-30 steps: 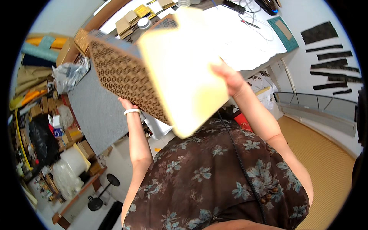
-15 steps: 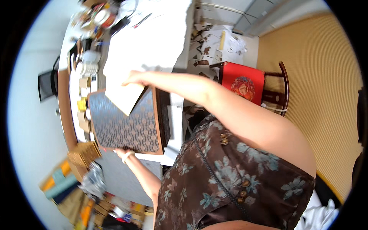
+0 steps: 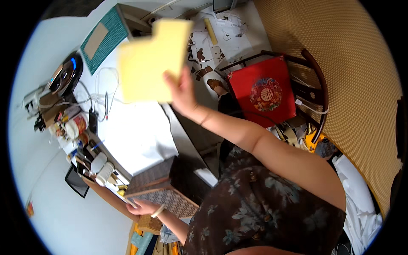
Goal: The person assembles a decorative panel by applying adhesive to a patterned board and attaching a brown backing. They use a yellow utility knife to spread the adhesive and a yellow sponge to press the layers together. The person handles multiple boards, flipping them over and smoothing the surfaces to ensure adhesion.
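Raised above the floor beside the table, my right hand (image 3: 182, 94) is closed on a pale yellow L-shaped sheet (image 3: 148, 70), thumb on its face. The sheet is blurred by motion. Below it on the table's near end is a dark brown box (image 3: 148, 176) with a patterned face (image 3: 170, 199). My left hand (image 3: 143, 207), with a pale bracelet at the wrist, is beside the box's left corner. Its fingers are curled round a small pale piece that I cannot make out; whether they also touch the box is unclear.
A white-topped table (image 3: 136, 131) bears cables, jars (image 3: 77, 125) and bottles along its left side. At the far end lies a green mat (image 3: 108, 36). A chair with a red cushion (image 3: 263, 91) stands right. Brown scraps (image 3: 204, 70) litter the floor.
The yellow sheet has been lifted off the patterned box top and carried up and away in my right hand. The view has turned, and the box now shows lower and at another angle.
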Motion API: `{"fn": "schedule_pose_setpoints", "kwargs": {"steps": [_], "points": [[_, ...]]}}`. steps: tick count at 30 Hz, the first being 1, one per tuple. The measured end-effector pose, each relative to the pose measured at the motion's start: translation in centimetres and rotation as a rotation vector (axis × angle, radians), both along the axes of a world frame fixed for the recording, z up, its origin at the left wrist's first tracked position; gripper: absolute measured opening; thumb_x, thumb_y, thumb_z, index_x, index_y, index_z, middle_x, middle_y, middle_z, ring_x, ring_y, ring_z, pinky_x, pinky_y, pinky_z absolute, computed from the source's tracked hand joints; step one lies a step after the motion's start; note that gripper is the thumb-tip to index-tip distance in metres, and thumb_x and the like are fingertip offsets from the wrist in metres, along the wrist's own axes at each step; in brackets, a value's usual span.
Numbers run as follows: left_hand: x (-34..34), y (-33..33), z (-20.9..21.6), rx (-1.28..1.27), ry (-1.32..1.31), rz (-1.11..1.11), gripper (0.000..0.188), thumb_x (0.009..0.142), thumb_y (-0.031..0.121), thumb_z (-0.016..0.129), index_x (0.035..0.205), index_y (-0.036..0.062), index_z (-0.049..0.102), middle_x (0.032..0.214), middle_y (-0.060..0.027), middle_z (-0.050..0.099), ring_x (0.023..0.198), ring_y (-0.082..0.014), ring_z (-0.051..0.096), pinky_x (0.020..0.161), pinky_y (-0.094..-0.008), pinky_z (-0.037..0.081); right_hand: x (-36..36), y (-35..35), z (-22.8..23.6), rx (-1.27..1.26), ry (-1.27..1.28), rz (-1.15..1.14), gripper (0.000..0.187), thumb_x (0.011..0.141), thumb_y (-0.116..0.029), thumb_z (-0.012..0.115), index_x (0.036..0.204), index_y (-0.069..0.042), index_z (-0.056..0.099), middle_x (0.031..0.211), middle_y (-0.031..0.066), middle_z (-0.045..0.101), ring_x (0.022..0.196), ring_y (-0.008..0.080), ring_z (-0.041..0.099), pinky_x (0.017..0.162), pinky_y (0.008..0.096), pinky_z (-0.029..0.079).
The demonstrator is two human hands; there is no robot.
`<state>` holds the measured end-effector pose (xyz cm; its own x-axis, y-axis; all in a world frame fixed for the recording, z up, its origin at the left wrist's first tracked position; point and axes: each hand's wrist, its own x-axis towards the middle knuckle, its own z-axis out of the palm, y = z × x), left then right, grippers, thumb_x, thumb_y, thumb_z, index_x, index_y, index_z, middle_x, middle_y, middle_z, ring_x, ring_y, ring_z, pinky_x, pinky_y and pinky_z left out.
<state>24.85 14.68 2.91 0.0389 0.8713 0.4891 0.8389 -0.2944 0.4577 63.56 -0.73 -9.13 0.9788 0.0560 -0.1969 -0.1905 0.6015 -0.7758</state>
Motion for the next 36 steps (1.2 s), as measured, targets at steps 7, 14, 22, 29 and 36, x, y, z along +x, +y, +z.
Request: {"fn": "schedule_pose_setpoints", "kwargs": {"steps": [7,14,22,29,36], "points": [[35.7,-4.8,-14.5,-0.624,0.069,-1.115,0.031,0.088,-0.003,0.060,0.118,-0.0037,0.060,0.121,-0.0189,0.062,0.114,-0.0300,0.058,0.103,-0.0392,0.042,8.0,-3.4,-21.9,-0.259,0.292,0.067,0.035,0.095,-0.012,0.059,0.126,-0.001,0.045,0.115,0.0085,0.058,0.104,0.0134,0.056,0.089,0.0317,0.046],[45.2,-3.1,-26.8,-1.281,0.066,-0.875,0.050,0.084,0.006,0.076,0.127,-0.0032,0.053,0.128,-0.0144,0.060,0.115,-0.0205,0.058,0.096,-0.0350,0.047,10.6,-6.1,-28.9,0.179,0.437,0.681,0.053,0.092,-0.009,0.060,0.142,-0.003,0.044,0.125,0.0046,0.060,0.116,0.0128,0.054,0.098,0.0302,0.044],[47.4,-4.5,-28.3,-1.004,0.019,-0.796,0.065,0.090,0.001,0.066,0.144,0.0010,0.031,0.132,-0.0150,0.053,0.116,-0.0207,0.056,0.098,-0.0335,0.044,22.4,13.0,-42.8,-0.263,0.380,0.577,0.076,0.086,-0.053,0.069,0.129,0.007,0.050,0.112,0.0183,0.068,0.109,0.0289,0.064,0.095,0.0398,0.048],[47.6,-2.2,-27.2,-0.757,0.586,-0.989,0.031,0.089,-0.011,0.053,0.116,-0.0015,0.063,0.117,-0.0189,0.060,0.107,-0.0306,0.059,0.095,-0.0347,0.043,28.2,29.2,-41.6,-0.491,-0.142,0.823,0.083,0.080,-0.039,0.075,0.140,0.002,0.036,0.104,0.0187,0.066,0.097,0.0263,0.067,0.081,0.0369,0.054],[48.5,-2.1,-26.7,-1.037,0.534,-0.893,0.037,0.078,-0.015,0.047,0.101,-0.0023,0.073,0.106,-0.0197,0.065,0.094,-0.0298,0.064,0.085,-0.0310,0.047,25.9,26.2,-40.4,-0.017,0.093,0.838,0.072,0.081,-0.019,0.069,0.143,-0.006,0.034,0.083,0.0122,0.066,0.067,0.0190,0.070,0.063,0.0305,0.056]]}}
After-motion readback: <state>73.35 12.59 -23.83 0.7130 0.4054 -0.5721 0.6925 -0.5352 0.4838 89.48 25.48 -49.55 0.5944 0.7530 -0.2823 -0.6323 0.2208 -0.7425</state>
